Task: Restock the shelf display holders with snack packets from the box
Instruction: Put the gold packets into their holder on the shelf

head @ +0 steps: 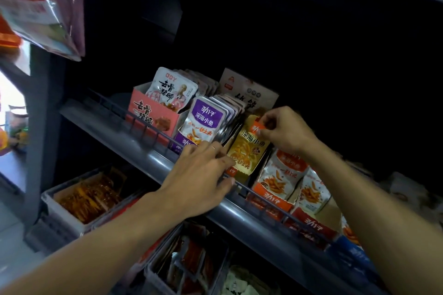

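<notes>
Dim shelf [148, 158]: right hand [285, 132] pinches yellow packet [249, 148], left hand [203, 175] prob. steadying.

Two hands reach in: left hand [199, 175], right hand [285, 132]. Four cardboard display holders line the shelf: one pink holder [151, 115] and one purple holder [182, 143] beyond the left hand, one yellow holder [242, 170] between the hands, one orange holder [271, 199] under the right wrist
</notes>
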